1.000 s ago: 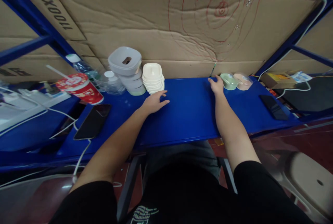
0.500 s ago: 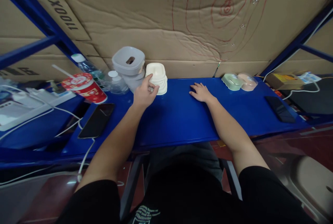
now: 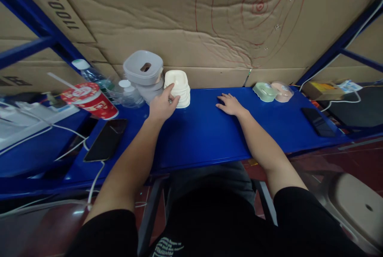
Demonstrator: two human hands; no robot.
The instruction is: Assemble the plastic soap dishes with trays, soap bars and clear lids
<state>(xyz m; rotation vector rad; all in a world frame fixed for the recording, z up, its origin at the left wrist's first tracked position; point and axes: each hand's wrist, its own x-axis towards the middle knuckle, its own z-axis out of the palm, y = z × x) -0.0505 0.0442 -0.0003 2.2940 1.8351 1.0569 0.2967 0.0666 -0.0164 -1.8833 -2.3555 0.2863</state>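
My left hand (image 3: 163,104) is at the near left side of a stack of small cream-coloured plastic containers (image 3: 178,83). Its index finger and thumb are apart and touch the stack's side; the other fingers are mostly hidden. The stack has several layers, with rounded square edges. Just left of it stand nested grey plastic stools or tubs (image 3: 143,67), the top one with an oval slot. My right hand (image 3: 230,104) rests flat on the blue table (image 3: 200,129), fingers spread, holding nothing. To its right sit a green container (image 3: 265,92) and a pink container (image 3: 281,92), side by side.
On the left are a red paper cup (image 3: 92,99) with a straw, clear bottles (image 3: 128,93), a phone (image 3: 106,139) and white cables. Another phone (image 3: 318,121) lies at the right. Cardboard (image 3: 134,18) backs the table; a beige stool (image 3: 356,205) stands lower right.
The view has shifted slightly. The stack's layers look more evenly lined up under my left hand, which stays against its side. My right hand keeps its place on the table.
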